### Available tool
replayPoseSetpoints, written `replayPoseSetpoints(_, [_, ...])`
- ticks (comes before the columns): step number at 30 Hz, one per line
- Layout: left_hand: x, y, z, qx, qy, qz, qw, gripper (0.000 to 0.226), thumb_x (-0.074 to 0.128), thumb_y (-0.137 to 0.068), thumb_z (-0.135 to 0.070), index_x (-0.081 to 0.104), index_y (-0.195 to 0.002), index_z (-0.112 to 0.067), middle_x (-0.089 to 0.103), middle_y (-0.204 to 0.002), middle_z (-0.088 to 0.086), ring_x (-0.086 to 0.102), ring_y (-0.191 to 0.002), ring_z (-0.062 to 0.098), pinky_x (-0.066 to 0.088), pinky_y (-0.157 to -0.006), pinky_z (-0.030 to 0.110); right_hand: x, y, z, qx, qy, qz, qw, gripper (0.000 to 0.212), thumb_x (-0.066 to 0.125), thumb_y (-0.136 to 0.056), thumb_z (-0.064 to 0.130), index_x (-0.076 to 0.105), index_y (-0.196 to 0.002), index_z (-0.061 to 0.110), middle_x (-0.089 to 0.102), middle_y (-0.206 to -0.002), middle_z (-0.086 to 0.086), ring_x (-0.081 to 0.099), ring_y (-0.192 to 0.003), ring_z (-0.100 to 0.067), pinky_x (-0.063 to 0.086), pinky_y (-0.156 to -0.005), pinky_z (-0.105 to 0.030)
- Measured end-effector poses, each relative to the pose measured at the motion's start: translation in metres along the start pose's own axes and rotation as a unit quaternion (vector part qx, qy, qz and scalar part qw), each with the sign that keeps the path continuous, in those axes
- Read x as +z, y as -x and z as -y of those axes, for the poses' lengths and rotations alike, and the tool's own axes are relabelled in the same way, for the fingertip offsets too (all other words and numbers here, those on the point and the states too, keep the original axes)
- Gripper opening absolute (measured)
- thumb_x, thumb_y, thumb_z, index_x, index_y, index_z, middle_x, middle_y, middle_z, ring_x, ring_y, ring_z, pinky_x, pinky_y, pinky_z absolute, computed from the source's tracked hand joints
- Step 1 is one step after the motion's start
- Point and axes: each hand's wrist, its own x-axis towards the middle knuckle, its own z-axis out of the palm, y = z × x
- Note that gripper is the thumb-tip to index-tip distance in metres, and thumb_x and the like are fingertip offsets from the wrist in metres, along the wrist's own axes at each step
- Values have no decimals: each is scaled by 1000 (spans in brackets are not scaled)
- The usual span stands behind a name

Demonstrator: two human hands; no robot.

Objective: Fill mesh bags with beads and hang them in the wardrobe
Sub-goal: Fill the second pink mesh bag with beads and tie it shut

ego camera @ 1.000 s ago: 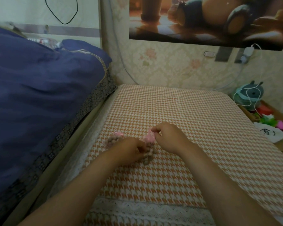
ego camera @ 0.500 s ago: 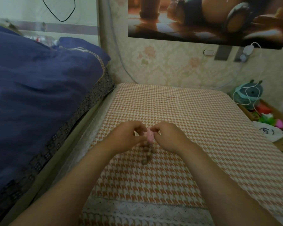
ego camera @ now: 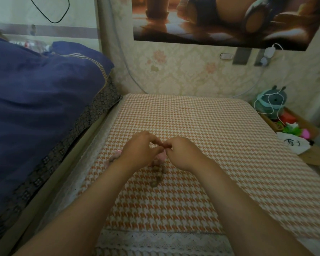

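Both hands meet at the fingertips: my left hand (ego camera: 139,151) and right hand (ego camera: 183,153) each pinch the top of a pink mesh bag (ego camera: 162,156). Its brown beads (ego camera: 157,179) trail down onto the checked cloth (ego camera: 192,117). A second bag (ego camera: 113,158) lies just beside my left wrist.

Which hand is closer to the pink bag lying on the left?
Left. The left hand sits just right of the pink bag, its wrist covering part of it; the right hand is farther right, past the left hand.
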Motion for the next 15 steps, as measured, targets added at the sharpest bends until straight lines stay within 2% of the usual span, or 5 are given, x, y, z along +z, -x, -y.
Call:
replayPoseSetpoints(3, [-7, 1, -4, -47, -29, 40, 998, 22, 60, -87, -51, 76, -91, -36, 72, -85, -13, 63, -76, 6, 54, -68, 32, 0, -1, 0, -7, -4, -6, 1000, 28, 56, -93, 35, 73, -114, 27, 73, -109, 2, 66, -99, -20, 55, -86, -40])
replayPoseSetpoints(5, [-11, 1, -10, -51, -71, 44, 995, 36, 54, -88, -58, 76, -79, -31, 70, -70, -8, 64, -68, 11, 53, -62, 32, 1, -2, 0, -9, -4, -9, 1000, 26, 54, -94, 32, 73, -110, 28, 73, -106, 4, 66, -96, -18, 55, -83, -39])
replayPoseSetpoints(7, [-13, 1, -14, -61, -85, 39, 994, 41, 52, -88, -61, 76, -78, -28, 70, -69, -6, 65, -67, 11, 56, -63, 33, 2, -2, -1, -10, -17, -24, 1000, 22, 55, -93, 30, 71, -109, 27, 70, -106, 7, 64, -95, -15, 55, -83, -39])
replayPoseSetpoints(11, [-17, 2, -12, -87, -63, 24, 994, 27, 62, -86, -45, 78, -82, -24, 74, -76, -5, 67, -72, 12, 59, -70, 38, 1, -2, -7, 8, -44, -77, 996, 20, 55, -90, 14, 57, -102, 31, 64, -105, 11, 61, -96, -13, 53, -85, -37])
replayPoseSetpoints(15, [-20, 6, -3, -104, -30, 22, 994, 19, 65, -86, -37, 78, -85, -24, 74, -81, -5, 67, -77, 12, 59, -74, 38, 9, -2, -16, 46, 41, 13, 998, 20, 60, -86, 15, 59, -87, 35, 64, -99, 11, 62, -94, -15, 54, -84, -36])
